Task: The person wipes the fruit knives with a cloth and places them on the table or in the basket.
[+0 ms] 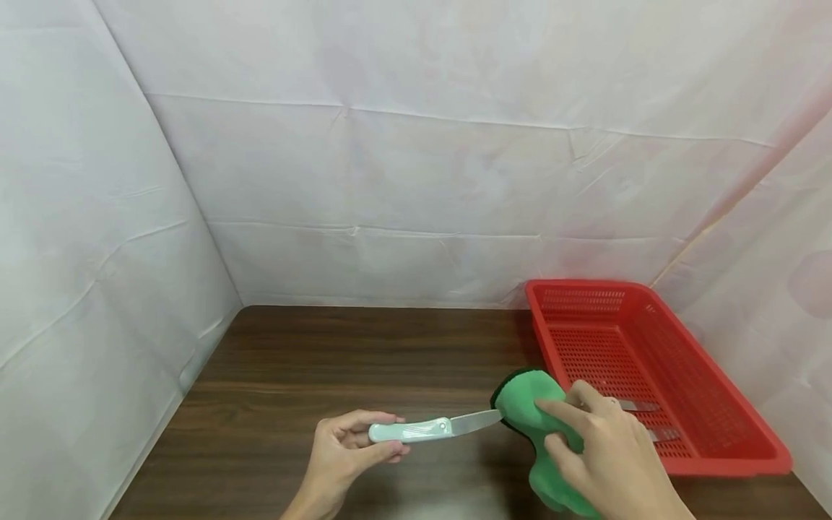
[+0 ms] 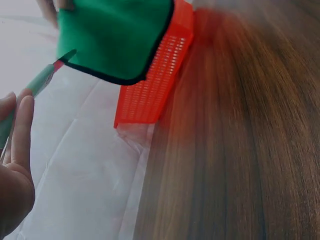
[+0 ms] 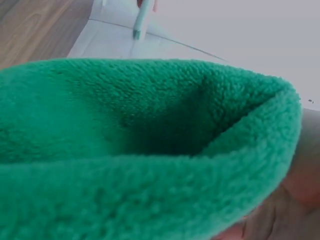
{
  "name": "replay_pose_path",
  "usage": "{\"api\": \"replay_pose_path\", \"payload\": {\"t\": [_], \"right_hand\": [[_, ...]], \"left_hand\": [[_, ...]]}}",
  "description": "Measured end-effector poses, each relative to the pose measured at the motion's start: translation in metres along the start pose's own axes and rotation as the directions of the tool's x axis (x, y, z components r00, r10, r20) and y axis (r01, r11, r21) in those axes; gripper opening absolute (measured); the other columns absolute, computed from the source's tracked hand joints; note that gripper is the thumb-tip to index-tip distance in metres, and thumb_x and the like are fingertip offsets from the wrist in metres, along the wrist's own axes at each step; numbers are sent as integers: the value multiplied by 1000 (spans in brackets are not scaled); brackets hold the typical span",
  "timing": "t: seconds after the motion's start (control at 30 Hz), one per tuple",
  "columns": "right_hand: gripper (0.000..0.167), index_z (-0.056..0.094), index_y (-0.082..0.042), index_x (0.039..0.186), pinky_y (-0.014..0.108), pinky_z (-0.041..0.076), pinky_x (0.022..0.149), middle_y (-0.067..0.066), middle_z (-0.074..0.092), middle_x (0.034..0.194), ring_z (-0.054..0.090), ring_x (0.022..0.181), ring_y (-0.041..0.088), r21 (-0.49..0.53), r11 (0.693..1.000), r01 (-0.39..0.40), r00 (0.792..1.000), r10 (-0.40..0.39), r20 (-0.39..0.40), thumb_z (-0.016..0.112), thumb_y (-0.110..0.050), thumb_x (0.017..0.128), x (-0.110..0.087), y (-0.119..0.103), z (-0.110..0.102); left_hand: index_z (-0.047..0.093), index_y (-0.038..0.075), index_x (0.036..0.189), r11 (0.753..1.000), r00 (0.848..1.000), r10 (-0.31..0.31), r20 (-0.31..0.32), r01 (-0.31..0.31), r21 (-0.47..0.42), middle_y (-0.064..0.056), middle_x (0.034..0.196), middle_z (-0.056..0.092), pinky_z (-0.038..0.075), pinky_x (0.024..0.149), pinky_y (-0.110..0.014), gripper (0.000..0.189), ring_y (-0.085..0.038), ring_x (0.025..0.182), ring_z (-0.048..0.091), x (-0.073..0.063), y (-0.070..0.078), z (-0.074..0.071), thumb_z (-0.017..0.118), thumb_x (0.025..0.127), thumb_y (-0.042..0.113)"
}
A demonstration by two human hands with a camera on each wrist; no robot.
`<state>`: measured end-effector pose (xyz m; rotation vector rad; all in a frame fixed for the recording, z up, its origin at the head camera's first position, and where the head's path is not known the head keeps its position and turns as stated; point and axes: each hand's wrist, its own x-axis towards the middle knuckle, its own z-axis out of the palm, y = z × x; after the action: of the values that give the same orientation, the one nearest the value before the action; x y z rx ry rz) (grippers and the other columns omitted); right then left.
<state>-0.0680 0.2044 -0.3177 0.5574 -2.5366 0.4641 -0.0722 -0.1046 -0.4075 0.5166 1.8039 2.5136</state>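
In the head view my left hand (image 1: 341,456) pinches the pale green handle of a folding knife (image 1: 411,431) between thumb and fingers. Its blade is out and points right, the tip meeting the edge of a green cloth (image 1: 529,401) with black trim. My right hand (image 1: 607,451) grips that cloth from above, thumb and forefinger apart on it, and the cloth hangs down below. From the left wrist, the knife (image 2: 42,81) overlaps the cloth (image 2: 115,40). Folded plush cloth (image 3: 150,197) fills most of the right wrist view and hides most of the right hand.
A red plastic basket (image 1: 728,466) stands at the right, just behind my right hand. Inside it two metal blades (image 1: 640,406) show, partly covered by the hand. White sheeting (image 1: 416,166) walls in the dark wooden table (image 1: 312,361) at the back and sides.
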Motion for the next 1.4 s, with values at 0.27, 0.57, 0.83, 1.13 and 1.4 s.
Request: {"api": "replay_pose_path", "payload": {"t": [0.27,0.57,0.83,1.13,1.4], "right_hand": [[34,75,-16,95,14,29,46,-14,45,82,31,56,-6,89,987,134,987,-125,-102,74,-7,62,11,-19,-2],[34,71,-16,92,6,19,42,-8,40,79,21,51,-7,151,921,360,932,-362,-15,72,-7,59,11,-39,22],[32,63,-20,80,8,13,40,-8,32,74,14,49,-3,76,921,383,923,-385,18,71,-3,55,7,-39,31],[31,65,-21,79,10,14,38,-9,31,73,15,47,-3,53,949,310,944,-314,104,71,-2,56,2,-26,29],[33,68,-22,83,9,13,39,-10,33,76,14,49,-6,56,956,289,953,-293,73,72,-3,56,-4,-13,28]], "left_hand": [[62,-17,102,993,993,106,54,-108,45,-26,100,67,55,69,-46,29,-31,84,69,2,-3,5,71,75,-13],[63,-17,98,978,976,206,65,-208,22,-28,95,67,57,62,-41,26,-30,78,70,5,-4,13,71,73,-16],[66,-11,95,968,967,250,51,-250,-7,-31,93,66,58,61,-39,25,-30,76,70,4,1,17,72,71,-17],[65,-10,96,965,964,257,64,-252,-77,-32,97,65,55,65,-50,28,-38,76,68,0,1,12,65,72,-23],[65,-11,99,963,960,269,81,-266,-50,-34,96,64,54,63,-50,29,-34,78,69,-1,4,8,65,73,-24]]}}
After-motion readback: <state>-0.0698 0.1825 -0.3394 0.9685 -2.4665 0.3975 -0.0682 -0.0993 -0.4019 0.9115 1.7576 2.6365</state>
